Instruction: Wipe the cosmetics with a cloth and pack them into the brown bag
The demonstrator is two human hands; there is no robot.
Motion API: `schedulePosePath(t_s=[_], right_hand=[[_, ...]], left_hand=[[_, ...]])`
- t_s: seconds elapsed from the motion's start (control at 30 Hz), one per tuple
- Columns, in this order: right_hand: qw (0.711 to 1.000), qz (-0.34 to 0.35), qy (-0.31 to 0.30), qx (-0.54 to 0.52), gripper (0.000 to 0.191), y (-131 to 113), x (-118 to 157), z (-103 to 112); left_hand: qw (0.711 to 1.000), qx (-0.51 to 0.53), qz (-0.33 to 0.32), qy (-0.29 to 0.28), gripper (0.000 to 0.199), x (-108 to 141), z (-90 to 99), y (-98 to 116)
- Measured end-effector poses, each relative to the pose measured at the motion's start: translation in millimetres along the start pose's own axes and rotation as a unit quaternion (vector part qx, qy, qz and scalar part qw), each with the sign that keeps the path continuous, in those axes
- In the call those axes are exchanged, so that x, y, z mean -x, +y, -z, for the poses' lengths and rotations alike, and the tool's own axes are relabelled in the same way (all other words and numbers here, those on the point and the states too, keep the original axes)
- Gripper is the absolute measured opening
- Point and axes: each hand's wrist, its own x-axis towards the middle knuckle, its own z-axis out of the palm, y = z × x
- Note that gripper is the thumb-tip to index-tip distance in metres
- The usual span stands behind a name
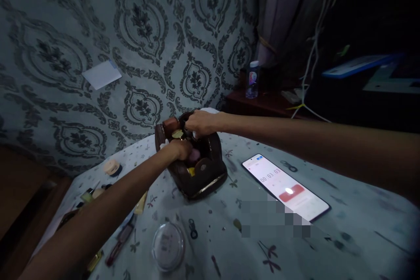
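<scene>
A dark brown cosmetic bag (212,174) stands unzipped on the table, with a gold-coloured zip along its front edge. Inside it are a gold-topped item (177,134), a pink item (194,154) and a bit of yellow (191,171). My left hand (181,149) reaches down into the bag, and its fingertips are hidden among the contents. At the far right rim, my right hand (203,123) has its fingers curled over the edge and closed on the bag. A brown cylindrical item (170,126) shows at the bag's back left corner.
A lit phone (285,188) with a running timer lies right of the bag. In front is a round clear-lidded compact (168,246). Several cosmetics, including a cream jar (111,167), lie at left, partly behind my forearm. A bottle (252,79) stands on a reddish surface behind.
</scene>
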Motion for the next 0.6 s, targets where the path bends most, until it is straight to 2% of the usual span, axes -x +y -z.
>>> schedulePosePath(t_s=[0.17,0.3,0.47,0.6], right_hand=[[1.0,-0.007,-0.004,0.004,0.028,-0.6,-1.1,0.8],[1.0,-0.011,-0.015,-0.001,0.029,-2.2,-0.3,2.8],[1.0,-0.009,-0.011,-0.004,0.031,-3.7,0.9,5.0],[1.0,-0.009,-0.01,-0.009,0.03,-4.0,0.0,6.3]], left_hand=[[0.998,-0.017,0.003,-0.055,0.03,9.9,13.5,8.8],[0.997,-0.025,0.003,-0.077,0.035,11.6,15.6,11.4],[0.998,-0.034,0.026,-0.05,0.035,12.2,7.4,8.3],[0.999,-0.022,0.018,-0.014,0.031,8.9,-0.5,2.9]])
